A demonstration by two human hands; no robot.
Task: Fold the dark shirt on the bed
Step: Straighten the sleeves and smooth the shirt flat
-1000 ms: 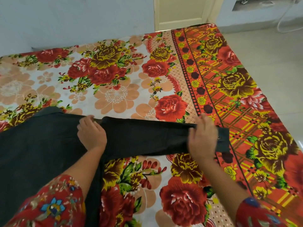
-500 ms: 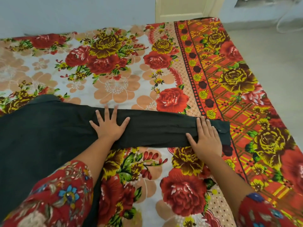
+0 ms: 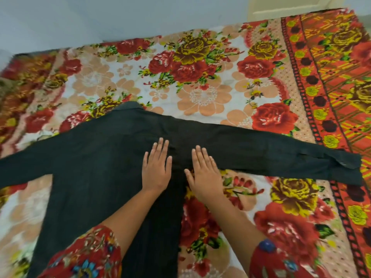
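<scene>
Both hands are lying flat, fingers spread, gripping nothing: left hand (image 3: 156, 169) and right hand (image 3: 204, 173) pressing the dark shirt (image 3: 96, 169), sleeve (image 3: 281, 153) stretching toward 3 o'clock across the bed (image 3: 200, 93).

Readable text: none.
Shirt (image 3: 100, 167): plain dark cloth, no label or brand showing.
Bedsheet (image 3: 200, 93): flower print only, no words or numbers.
Sleeves of the person: patterned, no lettering.
</scene>
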